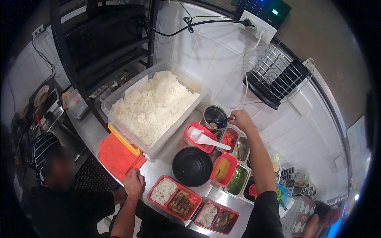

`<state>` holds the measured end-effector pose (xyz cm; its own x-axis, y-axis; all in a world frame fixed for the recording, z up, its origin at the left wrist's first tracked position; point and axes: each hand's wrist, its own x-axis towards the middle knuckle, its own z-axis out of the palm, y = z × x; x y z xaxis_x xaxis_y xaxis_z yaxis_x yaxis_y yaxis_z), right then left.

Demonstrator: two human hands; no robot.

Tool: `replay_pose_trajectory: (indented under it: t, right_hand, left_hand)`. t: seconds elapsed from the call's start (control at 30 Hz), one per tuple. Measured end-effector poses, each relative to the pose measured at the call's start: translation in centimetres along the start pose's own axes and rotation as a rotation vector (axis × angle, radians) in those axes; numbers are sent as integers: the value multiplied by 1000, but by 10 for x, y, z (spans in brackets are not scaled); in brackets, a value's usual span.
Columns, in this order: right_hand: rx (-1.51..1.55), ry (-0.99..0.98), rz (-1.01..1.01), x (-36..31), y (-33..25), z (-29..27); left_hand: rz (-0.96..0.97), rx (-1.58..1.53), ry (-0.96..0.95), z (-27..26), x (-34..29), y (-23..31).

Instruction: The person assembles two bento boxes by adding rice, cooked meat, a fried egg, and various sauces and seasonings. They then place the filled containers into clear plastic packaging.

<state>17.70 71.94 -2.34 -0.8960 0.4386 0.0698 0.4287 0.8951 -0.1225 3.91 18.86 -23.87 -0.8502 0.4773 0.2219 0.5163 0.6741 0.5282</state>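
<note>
At the back of the counter my right hand [241, 120] is closed round the handle of a dark ladle [226, 119]. The ladle's lower end is inside a deep round pot [214, 114], where its bowl is hard to make out. My left hand [134, 182] rests at the counter's front edge with its fingers curled, beside a folded orange cloth [117, 155]; what they hold, if anything, is hidden. Nearest me are two red meal trays, one [174, 197] and a second [216, 217] to its right, each with rice in one compartment and a brown topping in the other.
A big clear tub of rice [152, 109] stands back left. Around the black bowl [192, 166] are a red container with a white rice paddle [206, 139], a red tub of yellow sauce [223, 169] and green garnish [237, 179]. A wire rack [274, 75] hangs on the wall. Another person [59, 186] is at left.
</note>
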Motion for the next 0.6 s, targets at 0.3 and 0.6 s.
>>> replay_pose_trajectory:
  t: [0.3, 0.6]
  right_hand:
    - [138, 502, 43, -57, -7, -20]
    - [589, 565, 472, -146, 4, 35]
  left_hand:
    - [-57, 68, -56, 4, -1, -3]
    - [6, 10, -9, -2, -2, 4]
